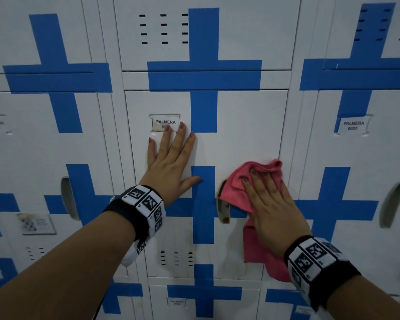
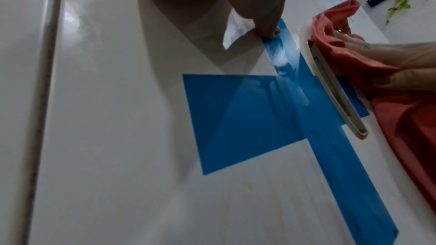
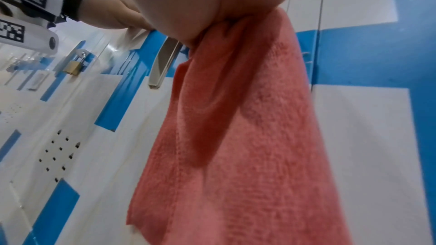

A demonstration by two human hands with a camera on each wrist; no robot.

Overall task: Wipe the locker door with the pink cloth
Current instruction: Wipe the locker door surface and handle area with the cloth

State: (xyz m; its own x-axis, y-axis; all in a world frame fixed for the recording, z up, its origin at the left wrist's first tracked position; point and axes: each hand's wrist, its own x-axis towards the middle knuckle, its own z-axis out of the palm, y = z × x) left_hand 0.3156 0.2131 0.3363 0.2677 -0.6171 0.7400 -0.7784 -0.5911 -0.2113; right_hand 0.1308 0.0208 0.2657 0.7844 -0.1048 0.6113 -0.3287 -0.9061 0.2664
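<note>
- Forearms, both bare, enter the head view from 7 and 5 o'clock, each with a black wristband carrying square-coded white tiles.
- Right hand (image 1: 271, 202): fingers straight and close together, pressing flat on the pink cloth (image 1: 254, 241); palm and underside hidden from the head view.
- Pink cloth: bunched under the right fingers against the locker door (image 1: 245, 125), at about 4 o'clock from the door's centre; loose end hangs down below the wrist, its lower edge hidden behind the right wristband.
- Left hand (image 1: 171, 162): fingers spread and straight, flat on the same door, holding nothing; thumb tip touches the blue stripe.
- Name label (image 1: 165, 123): reads "PALMERA"; number line covered by the left fingertips.
- Handle recess (image 1: 223, 204): at 9 o'clock of the cloth, its upper right edge covered by the fabric.
- Blue cross markings (image 1: 203, 75): painted or taped across door seams; which one cannot be told.
- Vent slots (image 1: 163, 28): on the door above.
- Neighbouring label (image 1: 353, 125): reads "PALMERA 0003", at 3 o'clock.
- Brass padlock (image 3: 74, 66): on a locker further left, seen only from the right wrist, blurred.
</note>
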